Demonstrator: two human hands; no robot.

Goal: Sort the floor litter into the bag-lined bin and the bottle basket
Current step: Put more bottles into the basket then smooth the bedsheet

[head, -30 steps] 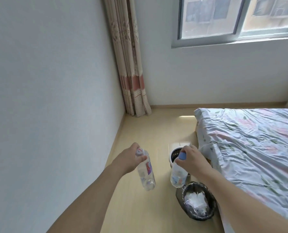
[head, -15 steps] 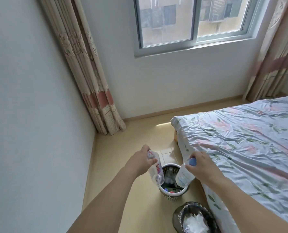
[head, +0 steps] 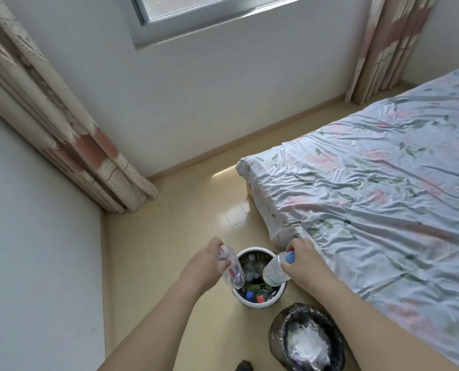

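Change: both bottles now hang lower, over the basket [head: 253,303] mouth.
Left hand [head: 205,263]: grips red-labelled bottle [head: 233,271] by its top.
Right hand [head: 304,262]: grips blue-capped bottle [head: 273,270].
Bin [head: 276,333]: just beside basket, near bed [head: 378,188].

Nothing legible; the clear bottle [head: 233,271] held by the left hand [head: 206,261] has a label with red lettering, too blurred to read; no other text.
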